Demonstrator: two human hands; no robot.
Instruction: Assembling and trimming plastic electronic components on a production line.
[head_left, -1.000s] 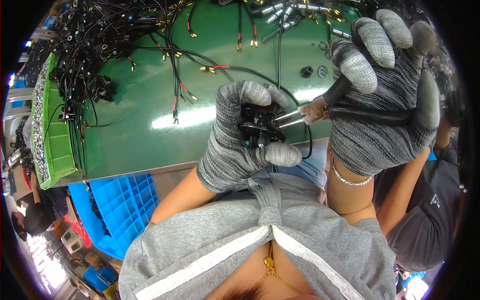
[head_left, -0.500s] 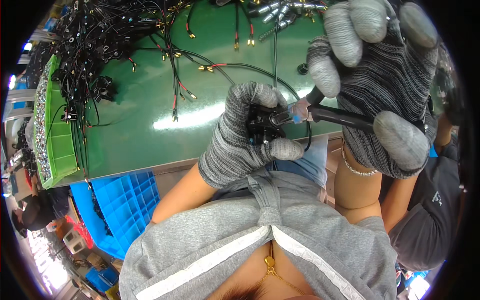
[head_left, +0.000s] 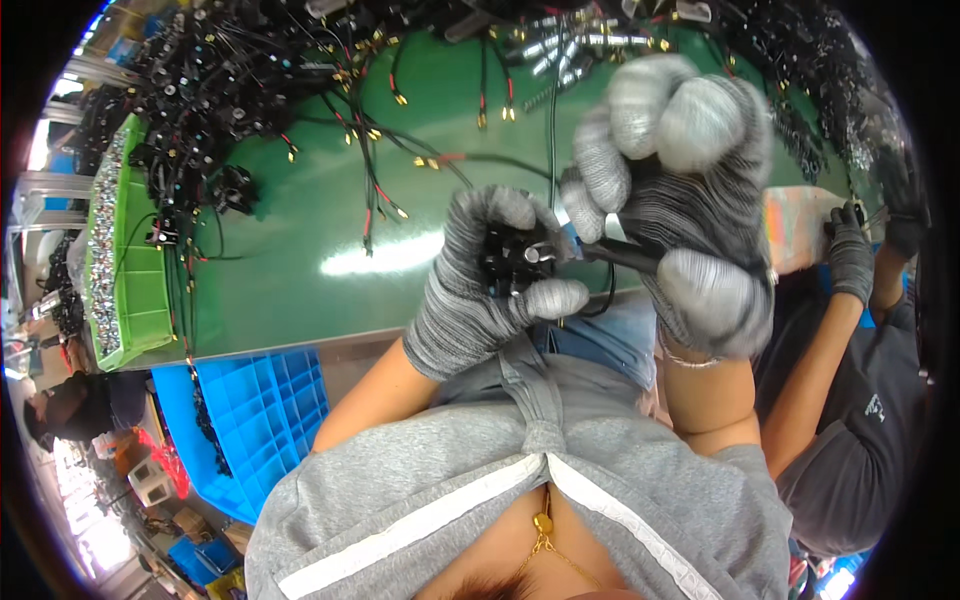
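Observation:
My left hand, in a grey striped knit glove, grips a small black cable fitting between thumb and fingers, just beyond the table's front edge. A bright metal piece shows on the fitting's right side. My right hand, gloved alike and partly blurred, has its fingers curled round the black handles of pliers. The pliers' jaws, partly hidden by blur, meet the fitting's right side or lie very close to it. A black cable runs across the table behind the fitting.
On the green table lie tangled black cables with gold connectors. A green bin of small metal parts stands left, above a blue crate. Silver parts lie at the back. To the right, a co-worker's gloved hand touches a multicoloured sheet.
My right hand has moved left and its fingers have closed in round the pliers' handles. The left hand still holds the fitting. At right, a co-worker's hand and sheet have come into view.

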